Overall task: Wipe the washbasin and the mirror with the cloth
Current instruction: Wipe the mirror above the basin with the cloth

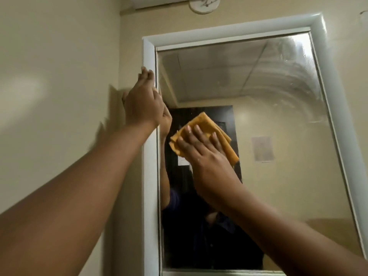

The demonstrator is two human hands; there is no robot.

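The setting is a small room with cream walls; a mirror [258, 116] in a pale frame [149, 176] hangs on the wall, and a round white ceiling fitting [204, 5] sits at 12 o'clock. The fingers [197, 134] of the right hand [207, 156] lie straight and slightly spread, pressing flat on a folded orange cloth [203, 121] against the glass near the centre of view; nothing is curled around the cloth, which is held by palm and finger pressure only. The cloth projects past the fingertips toward 12 o'clock and past the hand toward 3 o'clock. The left hand [142, 104], at 10 o'clock from the cloth, rests with straight fingers on the left frame edge, apparently bracing; it holds nothing. Both forearms extend down toward 7 and 5 o'clock. Progress: curved, hazy wipe streaks cover the glass at 1 to 2 o'clock, indicating that this zone has received a pass and probably needs buffing. The lower glass shows no such marks, so it is judged pending. The washbasin is out of view; its condition cannot be determined.
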